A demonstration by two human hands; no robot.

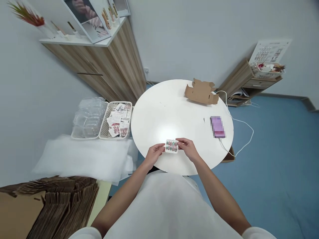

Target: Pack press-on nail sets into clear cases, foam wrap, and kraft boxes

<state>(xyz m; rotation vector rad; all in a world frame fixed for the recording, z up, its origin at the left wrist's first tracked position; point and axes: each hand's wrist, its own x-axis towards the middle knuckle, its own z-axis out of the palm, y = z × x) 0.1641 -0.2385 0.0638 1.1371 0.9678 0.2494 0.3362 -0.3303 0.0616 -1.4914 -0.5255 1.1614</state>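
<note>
Nail tray sits just above near edge of white worktop, two rows of coloured nails in it. Left grip and right grip pinched on opposite sides. Left of worktop: mesh basket, carded packs inside; clear plastic boxes piled beside. Unfolded cardboard far side; pixelated purple item, right.

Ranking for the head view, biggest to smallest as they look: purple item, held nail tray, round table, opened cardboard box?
1. Round table
2. Opened cardboard box
3. Purple item
4. Nail tray, only modestly smaller than the purple item
</note>
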